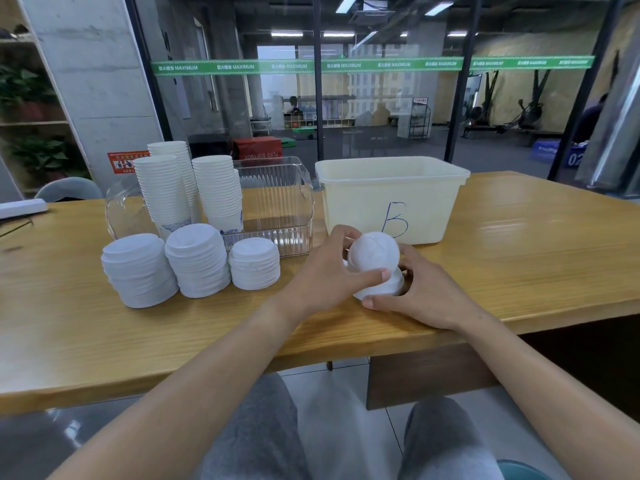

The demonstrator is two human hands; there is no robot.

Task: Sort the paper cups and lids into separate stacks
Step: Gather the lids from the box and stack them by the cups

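Both hands work a small stack of white round plastic lids (375, 268) on the wooden table (519, 237).

The left hand (325, 271) pinches the tilted top lid while the right hand (422, 292) curls round the stack's base. Just beyond them stands a cream plastic tub marked "B" (391, 199); its contents are hidden. Left of the hands sit three white lid stacks (194, 265), behind them tall white paper cup stacks (187, 188) beside a clear ribbed plastic box (277, 202).
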